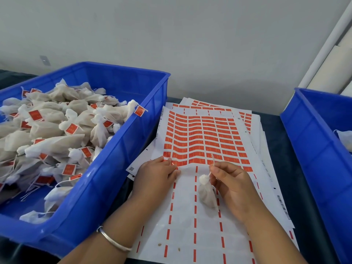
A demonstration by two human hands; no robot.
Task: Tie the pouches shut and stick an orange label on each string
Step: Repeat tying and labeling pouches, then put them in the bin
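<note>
A small white pouch lies on the label sheet, tied at its neck. My right hand pinches its string, which sticks up over the orange labels. My left hand rests on the sheet's lower left, and its fingertips pinch the corner of an orange label at the bottom row. The lower part of the sheet shows only bare backing with orange strips.
A blue crate on the left holds several tied pouches with orange labels. A second blue crate stands at the right with a white pouch inside. More label sheets lie stacked under the top one. A grey wall rises behind.
</note>
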